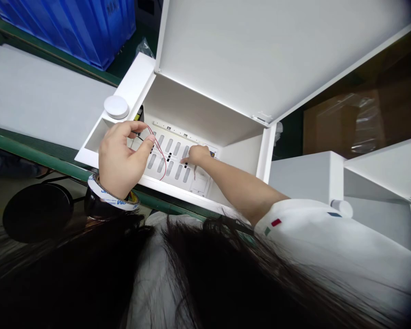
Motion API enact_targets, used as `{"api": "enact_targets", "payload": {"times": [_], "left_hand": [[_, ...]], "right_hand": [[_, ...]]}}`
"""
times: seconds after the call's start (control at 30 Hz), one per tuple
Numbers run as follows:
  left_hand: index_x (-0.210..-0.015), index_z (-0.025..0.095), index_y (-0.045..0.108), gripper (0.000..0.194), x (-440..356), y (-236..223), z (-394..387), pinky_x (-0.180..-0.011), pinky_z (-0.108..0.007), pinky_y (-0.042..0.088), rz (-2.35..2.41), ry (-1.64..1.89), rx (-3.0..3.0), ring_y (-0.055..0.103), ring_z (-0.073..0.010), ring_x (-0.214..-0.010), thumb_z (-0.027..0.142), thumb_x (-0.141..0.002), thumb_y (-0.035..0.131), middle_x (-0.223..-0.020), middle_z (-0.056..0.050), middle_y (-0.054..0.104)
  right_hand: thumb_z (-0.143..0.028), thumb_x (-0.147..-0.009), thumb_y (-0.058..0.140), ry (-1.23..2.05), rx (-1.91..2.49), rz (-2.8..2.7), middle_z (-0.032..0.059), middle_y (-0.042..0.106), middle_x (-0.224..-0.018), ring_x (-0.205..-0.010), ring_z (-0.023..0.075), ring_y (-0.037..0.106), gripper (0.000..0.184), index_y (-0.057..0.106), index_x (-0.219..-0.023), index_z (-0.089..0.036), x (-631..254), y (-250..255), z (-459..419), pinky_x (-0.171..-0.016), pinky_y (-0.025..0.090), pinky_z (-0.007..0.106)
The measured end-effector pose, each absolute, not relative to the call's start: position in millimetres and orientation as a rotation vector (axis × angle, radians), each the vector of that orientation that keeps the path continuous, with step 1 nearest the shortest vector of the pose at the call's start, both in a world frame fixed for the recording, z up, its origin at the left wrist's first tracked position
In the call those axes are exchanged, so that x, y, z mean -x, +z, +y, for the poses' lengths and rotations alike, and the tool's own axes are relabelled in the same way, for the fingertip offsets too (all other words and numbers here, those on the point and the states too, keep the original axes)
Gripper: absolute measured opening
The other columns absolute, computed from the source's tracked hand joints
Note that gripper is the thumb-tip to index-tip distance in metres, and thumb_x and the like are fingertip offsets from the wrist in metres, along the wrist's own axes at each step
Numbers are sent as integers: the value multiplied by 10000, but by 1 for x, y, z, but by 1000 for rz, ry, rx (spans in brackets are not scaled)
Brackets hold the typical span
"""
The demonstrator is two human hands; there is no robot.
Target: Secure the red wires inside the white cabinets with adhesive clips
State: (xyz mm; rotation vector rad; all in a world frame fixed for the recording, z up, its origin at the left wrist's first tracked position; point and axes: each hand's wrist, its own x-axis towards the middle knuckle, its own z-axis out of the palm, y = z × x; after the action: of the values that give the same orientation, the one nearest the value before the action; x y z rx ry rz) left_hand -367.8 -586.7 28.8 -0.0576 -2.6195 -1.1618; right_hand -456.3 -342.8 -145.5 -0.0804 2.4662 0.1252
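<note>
My left hand pinches a thin black wire between thumb and fingertips, and a red wire loop hangs from near it across the panel. A roll of adhesive tape circles my left wrist. My right hand reaches in from the lower right, with its index fingertip on a white slotted panel lying inside an open white cabinet. A strip with small components runs along the panel's far edge. The right hand's other fingers are curled, and whatever lies beneath them is hidden.
The raised white cabinet lid fills the upper right. A white round puck sits on the cabinet rim. Beyond stand a blue crate, a grey-topped bench with a green edge, and a cardboard box. My hair hangs across the lower view.
</note>
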Motion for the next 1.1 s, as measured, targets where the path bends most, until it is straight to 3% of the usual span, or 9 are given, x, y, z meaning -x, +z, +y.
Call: {"api": "enact_targets", "payload": {"times": [0.43,0.7,0.8,0.93,1.03,1.1], "left_hand": [[-1101,222,682,281,367,30,-587,-842,-364,518,-2627,-1177,8,643,-215,-935,364,-861,643,-1069,-55,691],[-1083,215,696,285,368,29,-588,-888,-394,513,-2580,-1243,6,639,-227,-930,363,-841,671,-1045,-59,692],[-1067,212,702,289,369,27,-588,-853,-378,521,-2554,-1303,-6,634,-227,-927,387,-838,676,-1006,-59,690],[-1117,214,677,411,369,28,-588,-733,-328,538,-2385,-1630,-42,630,-234,-995,539,-896,558,-1058,-85,689],[-1246,241,615,642,370,35,-594,-856,-376,540,-2106,-2107,-31,569,-258,-1211,700,-919,309,-1264,-108,642],[-1336,277,546,783,369,45,-599,-968,-420,509,-1883,-2447,19,499,-261,-1322,776,-880,152,-1404,-102,561]], "right_hand": [[-575,-778,695,344,334,2458,204,699,-1052,-1037,310,625,559,672,-1071,-99,456,-151,-340,-998,303,437],[-409,-768,761,452,399,2332,172,707,-1060,-974,294,646,354,717,-975,-125,450,-141,-331,-977,329,445],[-386,-720,804,466,352,2296,167,703,-1093,-994,300,645,375,720,-980,-130,450,-135,-335,-979,343,444],[-435,-732,783,283,276,2403,169,702,-1082,-1026,301,634,403,720,-995,-136,459,-103,-352,-940,404,422],[-470,-794,711,-82,244,2582,146,718,-1000,-988,288,638,351,731,-955,-159,458,-51,-368,-860,460,391],[-501,-879,595,-504,236,2726,119,723,-989,-952,256,644,359,729,-989,-186,445,-8,-379,-829,483,369]]}}
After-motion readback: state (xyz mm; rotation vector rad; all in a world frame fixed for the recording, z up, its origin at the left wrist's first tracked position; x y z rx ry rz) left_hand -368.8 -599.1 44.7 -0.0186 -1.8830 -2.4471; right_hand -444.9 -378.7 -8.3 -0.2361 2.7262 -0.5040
